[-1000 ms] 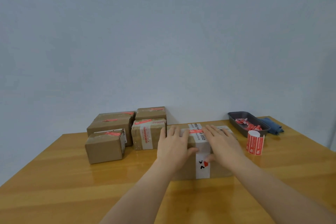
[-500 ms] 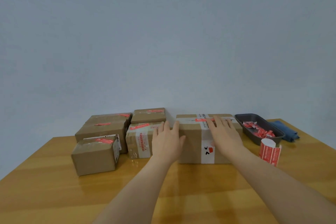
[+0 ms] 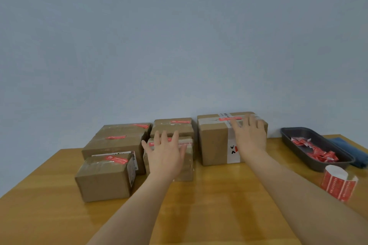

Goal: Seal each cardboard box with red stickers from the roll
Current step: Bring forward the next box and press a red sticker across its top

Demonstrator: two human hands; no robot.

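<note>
A large cardboard box [image 3: 214, 139] with white tape and a red sticker on top stands against the wall. My right hand [image 3: 250, 137] lies flat on its front and top edge, fingers straight. My left hand [image 3: 165, 153] is spread in front of a smaller taped box [image 3: 186, 167], holding nothing. Several other boxes with red stickers stand to the left, one small box [image 3: 103, 180] nearest me. The roll of red stickers [image 3: 338, 183] stands at the right on the wooden table [image 3: 219, 205].
A dark tray [image 3: 298, 137] with crumpled red and white sticker backings sits at the back right. Behind it lies a blue cloth [image 3: 350, 147]. The grey wall runs right behind the boxes.
The large box has slid away from me to the wall, pushed by both hands. My left hand has come off it and now hovers by the smaller box to its left.
</note>
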